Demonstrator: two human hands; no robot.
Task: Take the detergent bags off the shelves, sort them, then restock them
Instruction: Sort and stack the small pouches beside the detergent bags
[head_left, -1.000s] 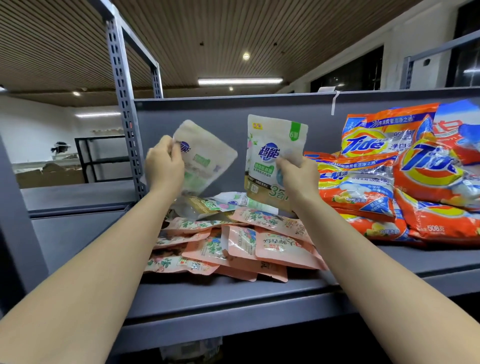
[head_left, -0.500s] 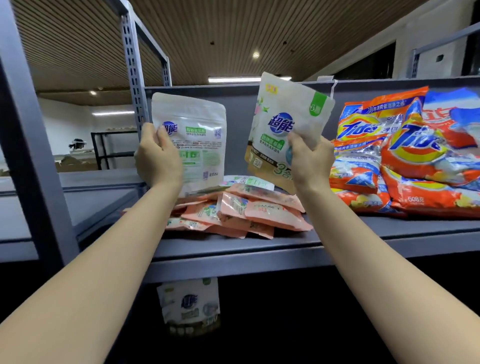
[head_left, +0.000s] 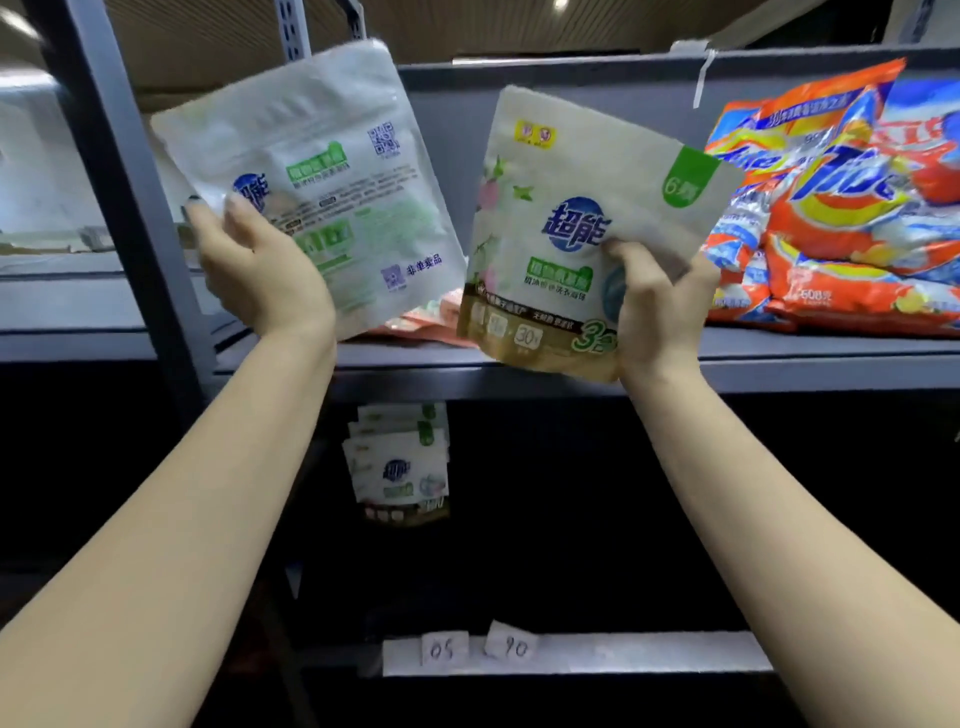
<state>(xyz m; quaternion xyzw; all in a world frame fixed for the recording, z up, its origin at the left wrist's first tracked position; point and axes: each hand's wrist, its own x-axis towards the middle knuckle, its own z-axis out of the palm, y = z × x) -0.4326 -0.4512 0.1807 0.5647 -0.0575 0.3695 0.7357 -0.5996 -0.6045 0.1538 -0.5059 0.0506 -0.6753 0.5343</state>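
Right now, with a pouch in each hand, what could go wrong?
1. Each hand, left hand and right hand, grips its white pouch (left pouch, right pouch) by a lower corner only; either might slip.
2. The stack of matching pouches below could topple if these are dropped on it.

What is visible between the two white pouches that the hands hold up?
In the head view, between the back-facing white pouch and the front-facing white pouch: grey shelf back panel, and lower down, pink sachets.
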